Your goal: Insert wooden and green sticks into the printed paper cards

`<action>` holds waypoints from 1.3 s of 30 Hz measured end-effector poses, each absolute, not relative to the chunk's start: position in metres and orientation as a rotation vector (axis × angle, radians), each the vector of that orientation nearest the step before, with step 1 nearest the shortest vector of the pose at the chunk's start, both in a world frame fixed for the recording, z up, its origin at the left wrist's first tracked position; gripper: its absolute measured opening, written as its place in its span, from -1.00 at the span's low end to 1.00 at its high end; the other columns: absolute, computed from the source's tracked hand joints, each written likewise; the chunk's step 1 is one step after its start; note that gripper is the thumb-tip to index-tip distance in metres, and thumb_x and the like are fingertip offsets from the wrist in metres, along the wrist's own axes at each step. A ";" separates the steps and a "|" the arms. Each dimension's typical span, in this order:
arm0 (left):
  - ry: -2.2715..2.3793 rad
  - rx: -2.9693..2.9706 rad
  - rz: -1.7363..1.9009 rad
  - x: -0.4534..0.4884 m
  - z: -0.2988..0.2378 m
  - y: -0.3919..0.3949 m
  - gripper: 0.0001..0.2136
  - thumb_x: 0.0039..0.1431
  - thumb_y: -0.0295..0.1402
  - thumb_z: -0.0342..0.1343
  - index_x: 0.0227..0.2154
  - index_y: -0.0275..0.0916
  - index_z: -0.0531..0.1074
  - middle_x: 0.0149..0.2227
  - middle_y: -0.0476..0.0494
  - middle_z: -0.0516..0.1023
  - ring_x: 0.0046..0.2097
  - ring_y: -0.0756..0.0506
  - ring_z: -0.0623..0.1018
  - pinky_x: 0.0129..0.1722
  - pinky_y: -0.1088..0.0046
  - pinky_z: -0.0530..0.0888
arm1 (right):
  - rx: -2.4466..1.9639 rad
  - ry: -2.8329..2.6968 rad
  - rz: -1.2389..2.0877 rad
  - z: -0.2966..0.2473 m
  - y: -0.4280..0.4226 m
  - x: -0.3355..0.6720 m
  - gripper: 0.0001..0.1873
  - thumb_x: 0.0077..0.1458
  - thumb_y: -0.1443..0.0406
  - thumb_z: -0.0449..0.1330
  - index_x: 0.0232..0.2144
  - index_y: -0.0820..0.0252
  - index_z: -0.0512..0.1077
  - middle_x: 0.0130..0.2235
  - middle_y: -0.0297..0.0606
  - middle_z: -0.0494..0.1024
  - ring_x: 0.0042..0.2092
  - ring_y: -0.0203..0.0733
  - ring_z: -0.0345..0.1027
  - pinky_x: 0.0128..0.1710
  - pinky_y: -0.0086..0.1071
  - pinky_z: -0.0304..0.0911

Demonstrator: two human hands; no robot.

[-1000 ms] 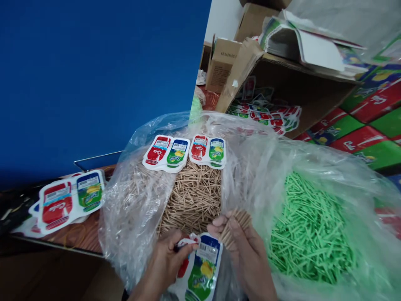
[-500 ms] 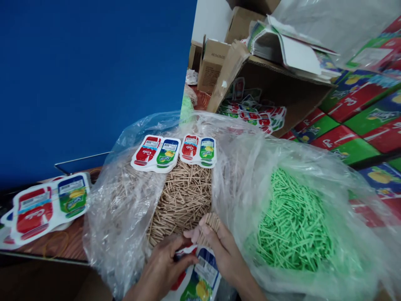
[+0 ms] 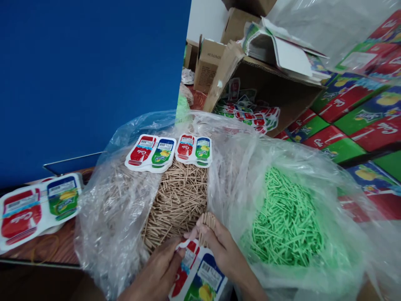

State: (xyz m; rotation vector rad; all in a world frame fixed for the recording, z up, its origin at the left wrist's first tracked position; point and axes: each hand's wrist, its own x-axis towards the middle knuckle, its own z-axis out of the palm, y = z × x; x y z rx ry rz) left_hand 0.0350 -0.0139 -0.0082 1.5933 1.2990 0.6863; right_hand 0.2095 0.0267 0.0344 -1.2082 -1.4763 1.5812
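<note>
Fingers of the right hand [image 3: 223, 247] are squeezing a bundle of thin tan sticks [image 3: 207, 221], long axis pointing forward; the left hand [image 3: 161, 263] is pinching a glossy red-blue-green double-bottle packet [image 3: 203, 274] by its top-left corner, its tops leaning right. Gathering is looking done, filling unfinished: the sticks are meeting the packet's top edge, above the near edge of a clear plastic bag [image 3: 106, 225]; similar packets [image 3: 150, 153] are lying along its far edge.

A blue panel [image 3: 90, 79] fills the upper left, a pale wall [image 3: 205, 21] beyond it, a reddish-brown wood-grain tabletop [image 3: 68, 240] below.
</note>
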 end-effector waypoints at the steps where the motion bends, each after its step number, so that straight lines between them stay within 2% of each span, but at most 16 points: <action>1: 1.289 1.561 0.678 0.035 -0.009 -0.015 -0.74 0.29 -0.29 -0.12 -0.32 -0.16 0.49 -0.30 -0.11 0.61 -0.22 -0.10 0.57 -0.15 0.46 0.46 | -1.206 -1.444 1.598 0.033 0.026 0.210 -0.70 0.27 0.06 -0.03 -0.29 0.15 0.30 -0.34 -0.28 0.52 -0.25 -0.16 0.46 -0.14 -0.31 0.29; 5: 1.296 1.413 0.679 0.037 -0.014 -0.015 -0.66 0.27 -0.22 -0.07 -0.55 -0.18 0.46 -0.62 0.04 0.42 -0.53 -0.01 0.44 -0.50 0.60 0.38 | -1.229 -1.373 1.577 0.030 0.022 0.215 -0.68 0.24 0.03 0.01 -0.32 0.14 0.33 -0.32 -0.26 0.56 -0.20 -0.12 0.49 -0.06 -0.26 0.29; 8: 1.355 1.329 0.742 0.039 -0.016 -0.013 -0.67 0.18 -0.16 0.06 -0.63 -0.20 0.45 -0.69 0.08 0.32 -0.63 0.03 0.33 -0.64 0.61 0.29 | -1.262 -1.279 1.515 0.031 0.019 0.220 -0.68 0.21 0.02 0.05 -0.28 0.13 0.36 -0.32 -0.26 0.59 -0.20 -0.11 0.50 -0.08 -0.26 0.31; 13: 1.320 1.656 0.983 0.038 -0.021 -0.009 -0.76 0.01 -0.27 0.27 -0.67 -0.21 0.43 -0.64 0.05 0.45 -0.57 0.02 0.43 -0.56 0.60 0.32 | -1.286 -1.202 1.514 0.040 0.013 0.222 -0.67 0.19 0.01 0.08 -0.32 0.13 0.38 -0.30 -0.24 0.62 -0.19 -0.09 0.50 -0.10 -0.26 0.32; 17: 1.237 1.827 0.999 0.039 -0.023 -0.007 -0.82 0.10 -0.30 0.22 -0.58 -0.19 0.46 -0.60 0.04 0.48 -0.54 0.01 0.47 -0.52 0.60 0.34 | -1.347 -1.226 1.526 0.045 0.010 0.218 -0.64 0.20 0.00 0.05 -0.31 0.15 0.40 -0.27 -0.21 0.62 -0.18 -0.10 0.49 -0.09 -0.26 0.31; 21: 1.154 1.937 1.035 0.043 -0.019 -0.004 -0.81 0.13 -0.28 0.19 -0.55 -0.19 0.44 -0.59 0.05 0.50 -0.54 0.02 0.48 -0.51 0.61 0.36 | -1.376 -1.367 1.545 0.044 0.013 0.213 -0.60 0.19 -0.04 0.03 -0.31 0.16 0.39 -0.26 -0.19 0.61 -0.26 -0.12 0.49 -0.20 -0.27 0.36; 26: 1.060 1.995 1.099 0.048 -0.018 -0.003 -0.79 0.15 -0.32 0.18 -0.57 -0.20 0.39 -0.59 0.05 0.52 -0.54 0.04 0.48 -0.50 0.65 0.36 | -1.280 -1.115 1.813 0.032 0.019 0.201 -0.51 0.05 -0.15 0.10 -0.30 0.13 0.30 -0.27 -0.18 0.62 -0.23 -0.06 0.53 -0.32 -0.26 0.40; 31: 1.038 1.846 0.983 0.048 -0.015 -0.003 -0.86 0.09 -0.27 0.23 -0.51 -0.18 0.50 -0.51 0.01 0.54 -0.47 0.01 0.50 -0.44 0.62 0.40 | -1.250 -1.064 1.775 0.021 0.022 0.194 -0.45 0.10 -0.16 0.04 -0.24 0.21 0.32 -0.20 -0.06 0.62 -0.11 -0.02 0.51 -0.04 -0.12 0.32; 34: 1.063 1.626 0.900 0.046 -0.015 -0.005 -0.89 0.10 -0.28 0.21 -0.46 -0.15 0.56 -0.43 -0.02 0.60 -0.36 -0.05 0.55 -0.32 0.56 0.45 | -1.250 -1.158 1.781 0.021 0.019 0.199 -0.44 0.14 -0.16 -0.01 -0.21 0.20 0.34 -0.18 -0.04 0.61 -0.12 0.00 0.51 -0.07 -0.10 0.33; 39: 1.248 1.209 0.856 0.046 -0.026 -0.013 -0.83 0.13 -0.25 0.14 -0.46 -0.12 0.60 -0.51 0.02 0.58 -0.40 -0.07 0.55 -0.37 0.54 0.47 | -1.245 -1.386 1.648 0.033 0.008 0.218 -0.62 0.24 -0.03 -0.02 -0.25 0.12 0.35 -0.07 -0.13 0.58 0.06 -0.08 0.37 0.13 -0.13 0.13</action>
